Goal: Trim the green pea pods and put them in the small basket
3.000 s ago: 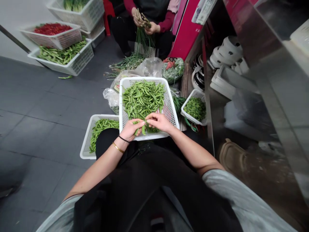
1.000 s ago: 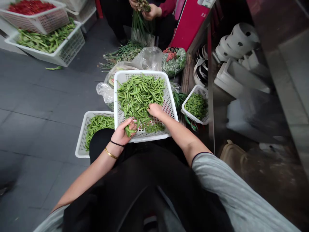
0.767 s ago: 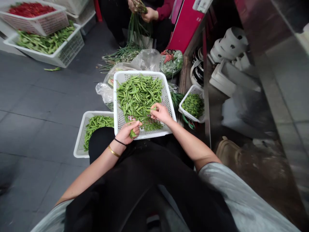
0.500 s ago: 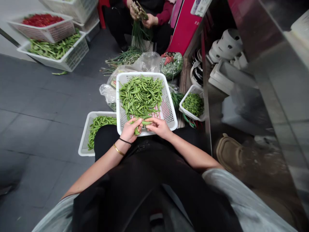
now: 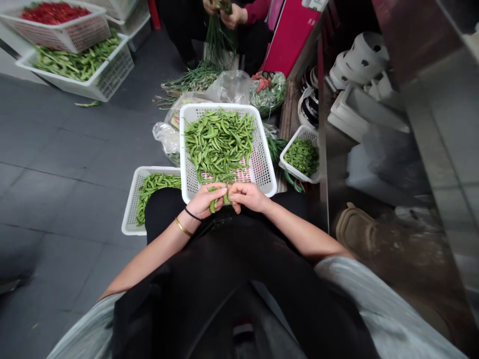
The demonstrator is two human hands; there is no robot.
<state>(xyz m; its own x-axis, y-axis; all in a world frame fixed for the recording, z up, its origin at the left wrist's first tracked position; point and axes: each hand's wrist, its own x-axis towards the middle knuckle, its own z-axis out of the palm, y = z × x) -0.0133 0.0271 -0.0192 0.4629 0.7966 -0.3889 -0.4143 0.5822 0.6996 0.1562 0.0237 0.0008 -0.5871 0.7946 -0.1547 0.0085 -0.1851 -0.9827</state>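
Observation:
A white perforated basket [image 5: 268,174] rests on my lap, with a heap of green pea pods [image 5: 220,139] in it. Over its near rim, my left hand [image 5: 205,200] is closed around a few pea pods [image 5: 213,205]. My right hand [image 5: 249,197] meets it there, thumb and fingers pinched at the end of a pod [image 5: 226,198] held between the two hands. The fingers hide most of that pod. By my left knee, a second white basket [image 5: 129,219] on the floor holds more green pods [image 5: 151,189].
Ahead, a co-worker's hand [image 5: 234,16] holds green stalks above plastic bags [image 5: 234,87] and loose greens. White baskets [image 5: 112,82] of red and green vegetables are stacked at far left. A small basket of leaves [image 5: 301,157] and a metal counter edge [image 5: 325,149] are on my right.
My hands have drawn closer together and slightly toward my body. The right hand's fingers have curled in from a flatter reach. The whole view has shifted slightly.

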